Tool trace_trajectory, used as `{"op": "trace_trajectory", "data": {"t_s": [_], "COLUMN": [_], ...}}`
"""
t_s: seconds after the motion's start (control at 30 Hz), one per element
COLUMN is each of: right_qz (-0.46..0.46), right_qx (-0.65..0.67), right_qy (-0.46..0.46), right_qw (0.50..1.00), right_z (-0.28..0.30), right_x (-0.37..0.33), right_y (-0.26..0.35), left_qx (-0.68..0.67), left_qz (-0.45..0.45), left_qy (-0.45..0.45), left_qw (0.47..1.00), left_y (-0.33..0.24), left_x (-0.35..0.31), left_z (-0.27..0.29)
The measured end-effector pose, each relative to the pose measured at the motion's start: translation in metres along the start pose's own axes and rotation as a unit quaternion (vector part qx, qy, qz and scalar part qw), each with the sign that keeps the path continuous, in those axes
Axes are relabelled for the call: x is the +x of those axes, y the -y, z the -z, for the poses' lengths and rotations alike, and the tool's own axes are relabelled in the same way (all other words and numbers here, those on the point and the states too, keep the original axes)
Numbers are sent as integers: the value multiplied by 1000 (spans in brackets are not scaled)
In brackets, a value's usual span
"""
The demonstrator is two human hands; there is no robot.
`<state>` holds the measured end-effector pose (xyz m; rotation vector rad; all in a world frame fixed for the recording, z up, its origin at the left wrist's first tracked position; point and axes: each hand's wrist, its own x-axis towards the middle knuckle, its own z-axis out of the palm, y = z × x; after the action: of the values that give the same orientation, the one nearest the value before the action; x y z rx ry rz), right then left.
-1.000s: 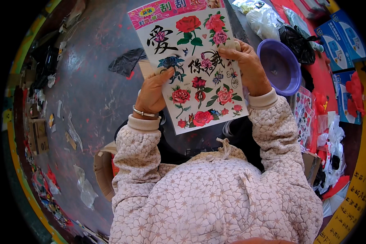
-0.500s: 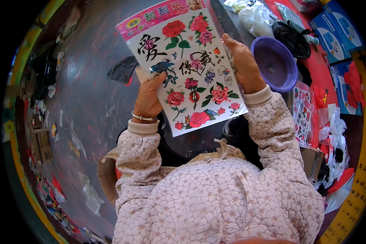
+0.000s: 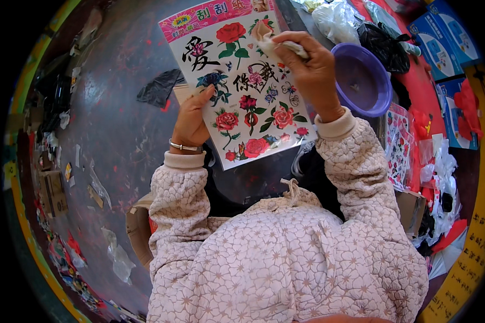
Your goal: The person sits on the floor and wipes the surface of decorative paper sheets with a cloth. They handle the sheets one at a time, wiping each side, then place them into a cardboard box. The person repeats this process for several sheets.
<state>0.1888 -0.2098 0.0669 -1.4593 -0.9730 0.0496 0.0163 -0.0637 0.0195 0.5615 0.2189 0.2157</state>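
A white sticker sheet (image 3: 234, 110) printed with red and blue roses and black lettering is held up in front of me, its pink header at the top. My left hand (image 3: 191, 123) grips its left edge, the thumb lying on the front and the other fingers behind. Across the sheet's upper right, my right hand (image 3: 311, 70) is closed on a crumpled pale cloth (image 3: 266, 40), which covers part of the printed roses there. Behind the sheet's left edge shows a strip of tan cardboard (image 3: 181, 92).
A purple basin (image 3: 380, 102) with murky water stands to the right. Beyond it are clear and black plastic bags (image 3: 385, 46), blue boxes (image 3: 439, 40) and more printed sheets (image 3: 397, 145) on red cloth. A black plastic piece (image 3: 157, 90) and scraps lie on the grey floor (image 3: 129, 129).
My right hand has left the sheet's right edge and come over its upper front, the pale cloth now in view. The sheet has shifted slightly up; the left hand keeps its grip.
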Motion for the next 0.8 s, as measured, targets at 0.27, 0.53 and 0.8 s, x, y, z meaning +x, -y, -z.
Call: {"op": "trace_trajectory", "data": {"t_s": [0.27,0.53,0.8], "right_qz": [34,95,-71], "right_qx": [-39,-9,-257], "right_qy": [108,324,299], "right_qw": [993,941,916], "right_z": [-17,-38,10], "right_x": [-11,-50,-32], "right_y": [-8,9,-23], "left_qx": [-26,-87,-54], "left_qz": [-19,-64,-101], "left_qy": [-11,1,-17], "left_qw": [999,994,993], "left_y": [2,-9,-16], "left_x": [6,13,7], "left_z": [0,10,5]}}
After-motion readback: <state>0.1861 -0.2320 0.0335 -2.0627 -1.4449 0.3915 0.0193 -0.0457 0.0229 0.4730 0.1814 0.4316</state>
